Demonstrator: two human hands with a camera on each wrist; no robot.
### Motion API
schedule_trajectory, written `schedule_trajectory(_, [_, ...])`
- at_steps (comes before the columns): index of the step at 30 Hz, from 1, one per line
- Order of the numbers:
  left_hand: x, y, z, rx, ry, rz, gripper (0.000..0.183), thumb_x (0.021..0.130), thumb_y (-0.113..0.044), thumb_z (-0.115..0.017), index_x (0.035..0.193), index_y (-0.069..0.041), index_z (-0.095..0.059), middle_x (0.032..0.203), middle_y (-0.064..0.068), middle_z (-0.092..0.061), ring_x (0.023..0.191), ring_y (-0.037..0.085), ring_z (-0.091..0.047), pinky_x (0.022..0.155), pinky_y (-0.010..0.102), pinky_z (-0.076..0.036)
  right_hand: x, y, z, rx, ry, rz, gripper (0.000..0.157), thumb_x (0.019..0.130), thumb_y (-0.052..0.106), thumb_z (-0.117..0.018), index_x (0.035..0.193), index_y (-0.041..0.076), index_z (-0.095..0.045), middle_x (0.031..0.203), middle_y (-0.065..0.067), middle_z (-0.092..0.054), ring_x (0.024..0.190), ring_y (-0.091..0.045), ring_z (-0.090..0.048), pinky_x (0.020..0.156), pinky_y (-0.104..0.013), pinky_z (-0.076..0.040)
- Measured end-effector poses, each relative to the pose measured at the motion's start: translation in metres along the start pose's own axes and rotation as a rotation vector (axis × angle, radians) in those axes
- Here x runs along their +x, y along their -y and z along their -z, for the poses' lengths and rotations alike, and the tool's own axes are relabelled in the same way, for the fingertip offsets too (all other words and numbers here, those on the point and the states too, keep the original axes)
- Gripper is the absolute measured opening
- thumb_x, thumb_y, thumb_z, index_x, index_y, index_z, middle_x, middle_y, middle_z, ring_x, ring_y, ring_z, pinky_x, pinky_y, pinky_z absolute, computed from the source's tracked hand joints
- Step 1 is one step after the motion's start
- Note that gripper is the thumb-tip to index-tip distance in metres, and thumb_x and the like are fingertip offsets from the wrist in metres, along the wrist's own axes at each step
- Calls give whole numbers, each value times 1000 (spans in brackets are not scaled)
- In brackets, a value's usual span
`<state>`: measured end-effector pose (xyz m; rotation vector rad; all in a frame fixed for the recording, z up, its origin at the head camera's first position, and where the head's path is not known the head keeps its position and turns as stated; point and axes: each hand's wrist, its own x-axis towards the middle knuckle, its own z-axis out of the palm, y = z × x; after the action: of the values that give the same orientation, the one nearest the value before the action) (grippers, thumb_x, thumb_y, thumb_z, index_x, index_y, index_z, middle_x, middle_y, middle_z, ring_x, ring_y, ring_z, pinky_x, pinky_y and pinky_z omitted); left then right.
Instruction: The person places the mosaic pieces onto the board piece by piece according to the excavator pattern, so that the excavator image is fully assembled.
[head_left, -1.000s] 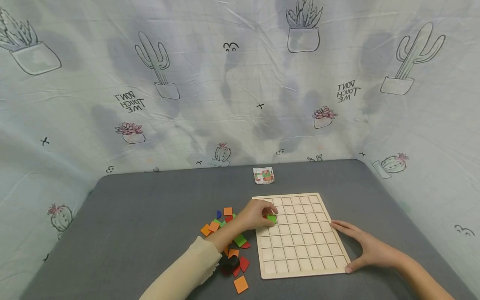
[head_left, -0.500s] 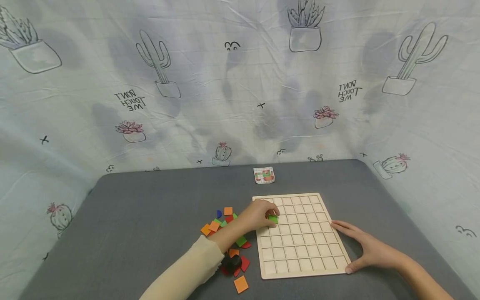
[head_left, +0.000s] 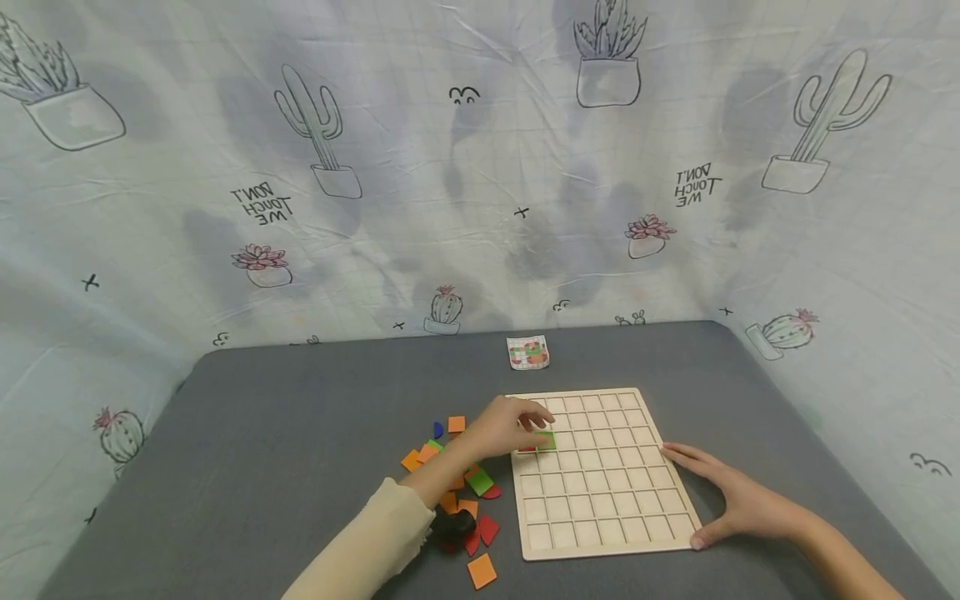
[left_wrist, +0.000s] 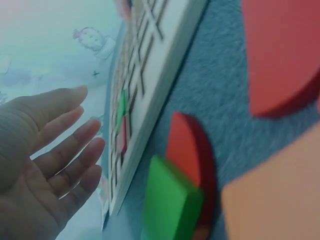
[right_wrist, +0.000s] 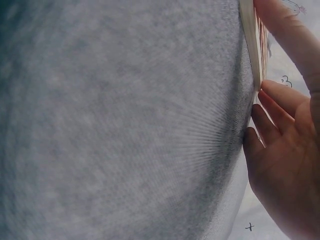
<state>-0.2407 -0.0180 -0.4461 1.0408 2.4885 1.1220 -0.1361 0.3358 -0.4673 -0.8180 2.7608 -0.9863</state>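
A wooden grid board (head_left: 611, 478) lies on the dark grey table. My left hand (head_left: 501, 428) is over the board's left part, fingers loosely spread, thumb close over a green square tile (head_left: 550, 442). That tile sits in a cell beside a red piece (left_wrist: 123, 136), which the hand partly covers in the head view. From the left wrist view, the left fingers (left_wrist: 75, 145) are apart and grip nothing. Along the board's right edge rests my right hand (head_left: 750, 502), its thumb at the near corner and straight fingertips touching the side farther up.
Left of the board lies a loose pile of orange, green, red and blue pieces, including an orange square (head_left: 482, 571) nearest me. A small printed pattern card (head_left: 528, 352) lies beyond the board. Cloth with cactus drawings (head_left: 480, 167) surrounds the table (head_left: 300, 450).
My left hand has let go of the green tile, which now lies in its cell; the fingers have opened and drawn back slightly left. My right hand stays at the board's edge.
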Motion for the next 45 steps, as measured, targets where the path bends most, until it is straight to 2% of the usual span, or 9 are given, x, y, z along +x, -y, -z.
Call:
schedule_trajectory(10, [-19,14,27,-104,-38,18,32,84,-23,-68,112,-7,-65,96,4,-68,82,12,-62,74,22,-49,-1,2,2,29,5,-18,105,58,40,-83,143,9,-32,145,-13,-30,124,21,-14,89,-8,-22])
schedule_trajectory(13, [-27,20,36,-132,-61,40,34,84,-22,-68,114,-7,-65,96,4,-67,84,12,-61,73,23,-49,-1,2,3,30,20,-35,104,58,39,-83,144,11,-32,145,-12,-30,123,22,-14,89,-11,-27])
schedule_trajectory(22, [-50,38,61,-200,-179,115,34,84,-21,-68,113,-4,-64,103,8,-66,86,17,-60,74,28,-49,-1,3,6,21,26,-35,104,58,37,-84,144,10,-32,145,-12,-30,123,22,-14,88,-13,-29])
schedule_trajectory(26, [-53,44,63,-167,-206,131,30,83,-15,-68,111,-3,-65,103,10,-66,85,17,-61,73,27,-50,-1,4,8,13,31,-41,104,58,37,-84,144,10,-32,145,-10,-30,122,23,-13,88,-13,-30])
schedule_trajectory(36, [-58,57,59,-69,-177,203,28,78,-2,-70,106,-7,-68,98,5,-67,87,18,-61,72,27,-49,0,5,8,27,40,-35,103,59,34,-84,144,10,-32,146,-10,-29,122,23,-13,88,-14,-31])
schedule_trajectory(45, [-56,63,58,8,-174,179,27,77,0,-70,103,-9,-69,98,3,-68,92,19,-62,80,33,-50,1,4,10,37,45,-32,103,59,32,-85,144,10,-31,146,-10,-29,123,23,-12,88,-15,-32])
